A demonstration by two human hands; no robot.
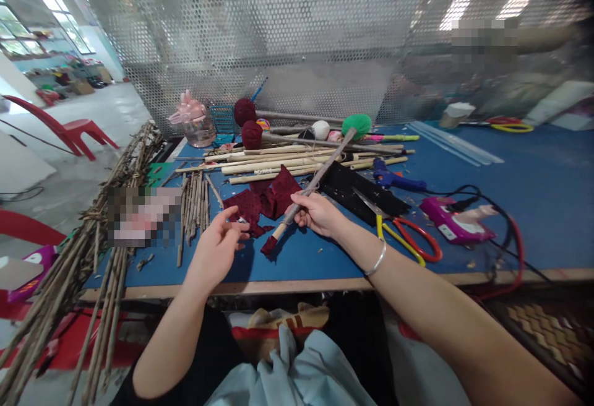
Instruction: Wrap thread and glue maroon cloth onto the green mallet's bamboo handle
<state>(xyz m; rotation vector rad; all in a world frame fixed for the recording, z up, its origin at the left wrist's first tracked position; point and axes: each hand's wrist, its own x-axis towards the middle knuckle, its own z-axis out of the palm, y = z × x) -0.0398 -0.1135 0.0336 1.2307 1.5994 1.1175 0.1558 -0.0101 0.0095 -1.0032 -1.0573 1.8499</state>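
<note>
My right hand (317,213) is wrapped round a wooden stick (325,168) that slants up and away over the table. At its near end is a bare pale section, and a scrap of dark red cloth (269,246) covers the tip. My left hand (223,239) hovers left of that end, fingers apart and slightly curled, holding nothing. Just beyond both hands lie crumpled pieces of dark red cloth (281,192). Scissors with red and yellow handles (399,233) rest to the right of my right hand, partly on black cloth (346,186).
A blue glue gun (396,178), a purple-and-white packet (457,220) and a cable lie to the right. Behind are bamboo sticks (278,161), yarn balls (252,135) and a green ball (356,125). Bundled twigs (111,208) overhang the left edge. A perforated metal screen (301,28) stands behind.
</note>
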